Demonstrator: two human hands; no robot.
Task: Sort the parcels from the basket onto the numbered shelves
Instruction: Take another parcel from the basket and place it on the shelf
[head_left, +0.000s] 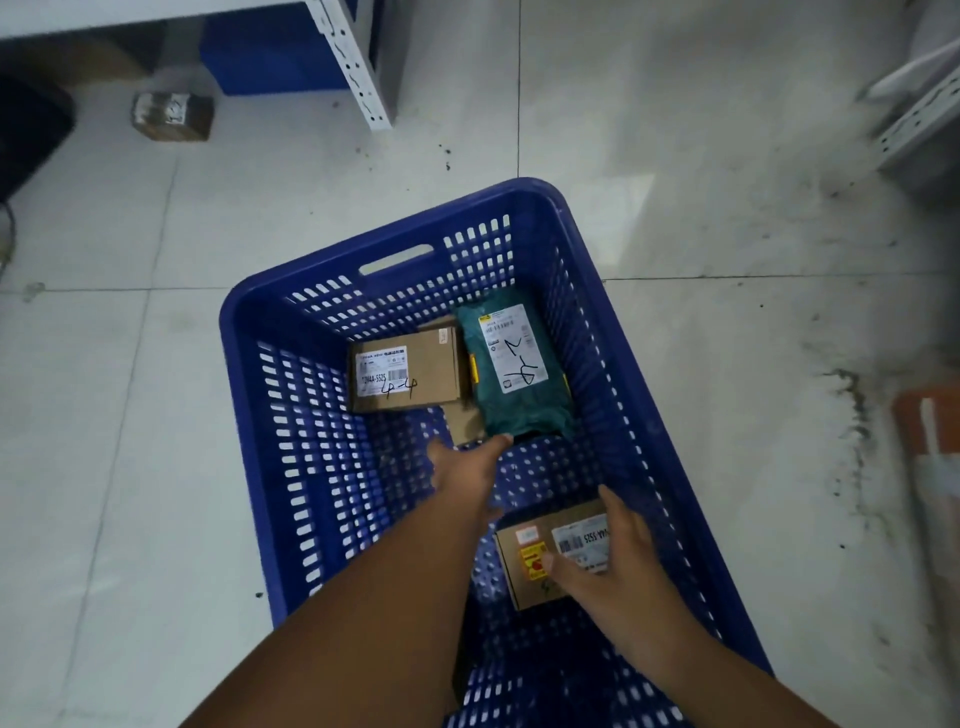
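The blue basket (311, 332) stands on the floor and holds only a few parcels, so the sorting seems far along but not finished. The right hand (608, 561) grips a brown box (530, 561) near the basket's near right side. The left hand (462, 467), fingers spread wide, reaches to the green parcel (511, 364) marked 2-4; beside it lies a box marked 4-4 (405, 371).

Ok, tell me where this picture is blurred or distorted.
Head view: sharp at centre, labels on the green parcel and brown box readable; edges smear, notably the small floor box and shelf post; wide-angle lens bows the basket.
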